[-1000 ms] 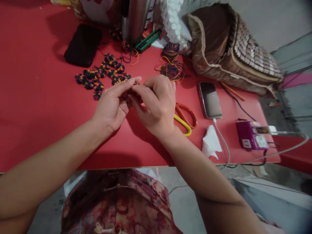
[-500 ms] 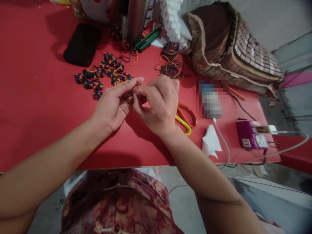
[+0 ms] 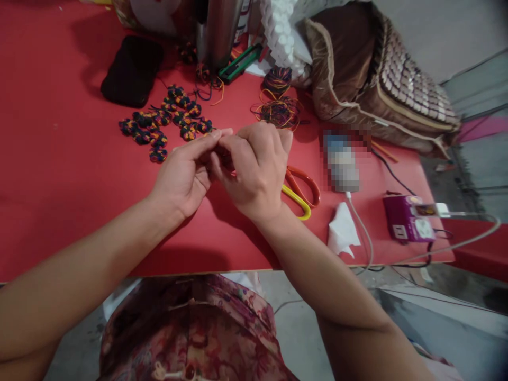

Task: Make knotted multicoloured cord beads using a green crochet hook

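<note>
My left hand [image 3: 180,177] and my right hand [image 3: 254,172] meet over the red table, fingertips pinched together. Whatever small thing they hold is hidden behind the fingers. Just beyond my left hand lies a chain of knotted multicoloured yarn [image 3: 145,132] in dark blue, orange and pink. Loose multicoloured thread [image 3: 278,112] spreads past my right knuckles, with a wound ball of the same thread [image 3: 277,80] behind it. Scissors with one orange and one yellow handle [image 3: 305,212] stick out from under my right hand; their blades are out of sight.
A dark phone-like slab [image 3: 133,71] lies at the back left. Along the back stand a metal flask [image 3: 224,32], a green cutter [image 3: 240,63] and a brown bag [image 3: 345,63]. To the right are a crumpled tissue [image 3: 343,230], a blurred-out object [image 3: 342,161] with a cable and a purple power box [image 3: 407,219].
My right hand has turned slightly and shifted a little left, closing over my left fingertips. A thin glint and a bit of orange between the fingers are now covered.
</note>
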Action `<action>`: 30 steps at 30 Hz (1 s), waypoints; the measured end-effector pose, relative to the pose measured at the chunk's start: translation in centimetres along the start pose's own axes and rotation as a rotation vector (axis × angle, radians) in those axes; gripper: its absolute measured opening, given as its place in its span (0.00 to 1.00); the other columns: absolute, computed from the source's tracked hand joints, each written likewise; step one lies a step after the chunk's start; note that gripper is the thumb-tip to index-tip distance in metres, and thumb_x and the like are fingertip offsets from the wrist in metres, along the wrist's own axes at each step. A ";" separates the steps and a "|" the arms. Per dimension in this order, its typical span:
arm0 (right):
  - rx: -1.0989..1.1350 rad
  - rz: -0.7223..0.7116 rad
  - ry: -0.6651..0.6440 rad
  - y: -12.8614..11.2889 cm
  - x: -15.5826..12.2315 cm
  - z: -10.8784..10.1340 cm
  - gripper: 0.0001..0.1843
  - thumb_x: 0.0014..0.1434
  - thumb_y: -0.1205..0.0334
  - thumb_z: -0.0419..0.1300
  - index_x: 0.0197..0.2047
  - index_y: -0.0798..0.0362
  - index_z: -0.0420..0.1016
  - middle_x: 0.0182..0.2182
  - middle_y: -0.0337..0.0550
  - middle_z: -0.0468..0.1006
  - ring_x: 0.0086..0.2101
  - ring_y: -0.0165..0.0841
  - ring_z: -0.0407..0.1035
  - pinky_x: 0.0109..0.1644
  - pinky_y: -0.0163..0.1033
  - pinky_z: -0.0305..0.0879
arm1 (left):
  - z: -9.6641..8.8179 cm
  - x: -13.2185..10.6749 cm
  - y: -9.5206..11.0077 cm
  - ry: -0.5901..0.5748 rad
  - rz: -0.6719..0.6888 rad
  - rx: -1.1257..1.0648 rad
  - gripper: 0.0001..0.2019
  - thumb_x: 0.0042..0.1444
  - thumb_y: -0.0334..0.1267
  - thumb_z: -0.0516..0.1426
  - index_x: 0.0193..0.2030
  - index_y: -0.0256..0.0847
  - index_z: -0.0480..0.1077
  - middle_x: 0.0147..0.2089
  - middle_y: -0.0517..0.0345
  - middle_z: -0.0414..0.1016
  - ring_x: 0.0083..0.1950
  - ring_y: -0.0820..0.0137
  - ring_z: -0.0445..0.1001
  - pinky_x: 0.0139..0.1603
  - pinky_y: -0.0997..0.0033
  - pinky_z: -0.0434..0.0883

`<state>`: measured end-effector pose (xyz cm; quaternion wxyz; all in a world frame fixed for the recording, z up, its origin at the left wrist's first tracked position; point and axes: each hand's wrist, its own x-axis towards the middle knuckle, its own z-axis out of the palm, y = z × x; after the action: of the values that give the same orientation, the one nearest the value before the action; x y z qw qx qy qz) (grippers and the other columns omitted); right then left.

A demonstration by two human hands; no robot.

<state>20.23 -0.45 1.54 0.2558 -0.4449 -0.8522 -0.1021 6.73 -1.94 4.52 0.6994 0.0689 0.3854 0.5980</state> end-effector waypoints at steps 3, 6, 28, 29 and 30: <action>0.005 0.013 -0.050 -0.2 0.1 -0.2 0.20 0.85 0.52 0.49 0.54 0.50 0.81 0.48 0.52 0.80 0.54 0.51 0.76 0.63 0.61 0.68 | 0.1 -0.3 -0.1 0.001 0.000 -0.008 0.15 0.74 0.25 0.59 0.34 0.34 0.81 0.31 0.61 0.82 0.32 0.82 0.78 0.36 0.88 0.74; -0.042 -0.007 0.009 -0.2 0.2 -0.2 0.23 0.86 0.56 0.46 0.48 0.49 0.82 0.45 0.49 0.81 0.49 0.47 0.78 0.58 0.57 0.69 | 0.3 -0.4 -0.2 -0.005 -0.001 0.006 0.16 0.74 0.23 0.58 0.32 0.35 0.80 0.30 0.61 0.80 0.30 0.81 0.77 0.35 0.88 0.73; 0.110 -0.089 0.229 0.5 -0.3 0.1 0.19 0.83 0.59 0.53 0.44 0.45 0.84 0.38 0.40 0.84 0.42 0.38 0.79 0.52 0.52 0.71 | -0.1 -0.1 1.3 -0.070 -0.013 0.105 0.17 0.80 0.29 0.58 0.36 0.37 0.82 0.32 0.60 0.83 0.32 0.79 0.80 0.38 0.84 0.78; 0.138 -0.056 0.198 0.4 -0.4 0.5 0.19 0.84 0.59 0.52 0.45 0.46 0.83 0.39 0.40 0.83 0.43 0.39 0.79 0.54 0.53 0.72 | -0.2 0.0 1.2 -0.066 -0.011 0.114 0.17 0.79 0.28 0.58 0.37 0.37 0.82 0.32 0.60 0.83 0.33 0.79 0.81 0.39 0.83 0.78; 0.170 -0.033 0.165 0.2 -0.5 0.7 0.20 0.84 0.58 0.50 0.47 0.46 0.83 0.40 0.41 0.82 0.46 0.41 0.79 0.57 0.56 0.72 | -0.3 0.0 1.2 -0.060 -0.009 0.122 0.16 0.78 0.28 0.59 0.38 0.38 0.83 0.32 0.61 0.83 0.35 0.77 0.82 0.41 0.83 0.78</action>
<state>20.35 -0.38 0.66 0.3604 -0.3977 -0.8409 -0.0697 5.63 -1.73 4.94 0.7078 0.1278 0.4002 0.5679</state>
